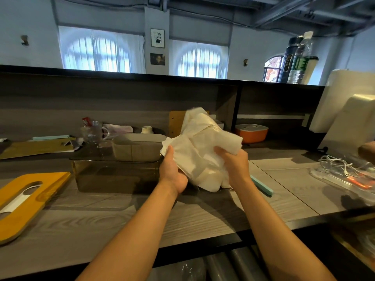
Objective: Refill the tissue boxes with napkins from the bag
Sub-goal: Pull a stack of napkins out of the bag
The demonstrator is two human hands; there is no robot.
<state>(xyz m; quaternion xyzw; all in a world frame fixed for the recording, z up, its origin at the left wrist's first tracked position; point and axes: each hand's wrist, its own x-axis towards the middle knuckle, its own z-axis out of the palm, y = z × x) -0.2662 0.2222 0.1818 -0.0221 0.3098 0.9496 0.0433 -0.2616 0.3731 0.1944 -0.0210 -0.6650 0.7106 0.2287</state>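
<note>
I hold the bag of napkins [199, 153] above the middle of the table [101, 226], my left hand [172, 173] and right hand [233, 163] both gripping it. The load looks soft, light and crushable; grip the stack's flanks. The open tissue box [113, 175] stands just left.

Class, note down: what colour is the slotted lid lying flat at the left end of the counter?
Yellow-orange, with a grey edge, seen in the head view: the lid.

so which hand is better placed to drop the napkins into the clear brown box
Left. The left hand grips the napkins right beside the open clear brown box; the right hand is farther from it.
</note>
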